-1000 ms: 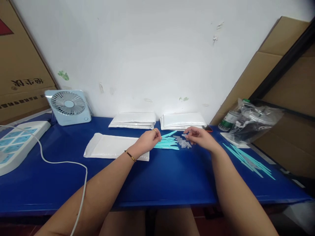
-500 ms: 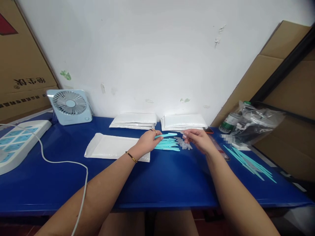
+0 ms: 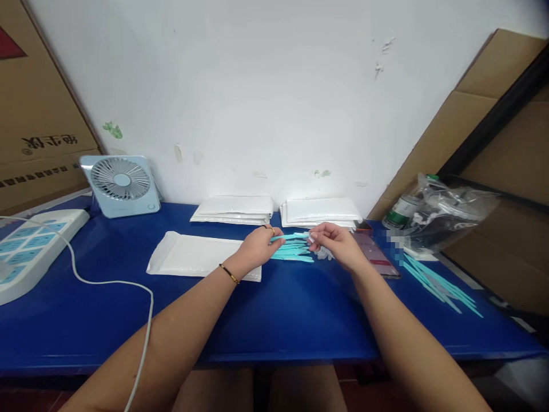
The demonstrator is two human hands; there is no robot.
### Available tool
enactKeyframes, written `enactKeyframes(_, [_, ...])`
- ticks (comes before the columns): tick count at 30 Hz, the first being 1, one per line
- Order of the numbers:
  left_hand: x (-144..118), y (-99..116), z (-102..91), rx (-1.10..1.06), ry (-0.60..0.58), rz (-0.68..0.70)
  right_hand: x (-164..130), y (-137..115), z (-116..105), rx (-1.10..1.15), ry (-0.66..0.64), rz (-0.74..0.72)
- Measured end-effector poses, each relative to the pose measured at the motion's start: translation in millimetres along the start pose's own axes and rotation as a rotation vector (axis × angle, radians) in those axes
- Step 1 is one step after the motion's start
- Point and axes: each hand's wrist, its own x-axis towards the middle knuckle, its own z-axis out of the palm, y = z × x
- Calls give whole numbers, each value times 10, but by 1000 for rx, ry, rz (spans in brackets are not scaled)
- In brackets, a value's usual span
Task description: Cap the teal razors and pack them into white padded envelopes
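My left hand holds a thin turquoise stick level above the blue table. My right hand pinches something small and clear at the stick's right tip. Under the two hands lies a small pile of turquoise sticks and several clear caps. A white padded envelope lies flat just left of my left hand.
Two stacks of white envelopes sit at the wall. A phone lies right of my right hand, then more turquoise sticks and a plastic bag. A small fan, a power strip and its cable are at left.
My left hand has lifted one turquoise stick from the pile to level. My right hand has moved left from the clear caps to the stick's tip, uncovering the phone.
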Motion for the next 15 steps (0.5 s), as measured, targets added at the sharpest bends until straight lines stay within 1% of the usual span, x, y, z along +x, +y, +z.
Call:
enactKeyframes(3, [10, -6, -12, -22, 1, -27, -4, -20, -19, -13, 55, -6])
enactKeyframes(6, [10, -3, -6, -24, -6, -21, 0, -14, 6, -15, 40, -4])
enactKeyframes(10, [-12, 43, 46, 4, -21, 42, -1, 4, 92, -19, -68, 27])
enactKeyframes(12, [-29, 79, 45, 12, -43, 68, -16, -14, 100, -38, -119, 47])
enactKeyframes(14, [-51, 99, -15, 21, -96, 78, -41, -51, 68, -97, -199, 72])
enactKeyframes(15, [-65, 93, -72, 35, -125, 70, -56, -71, 44, -147, -263, 84])
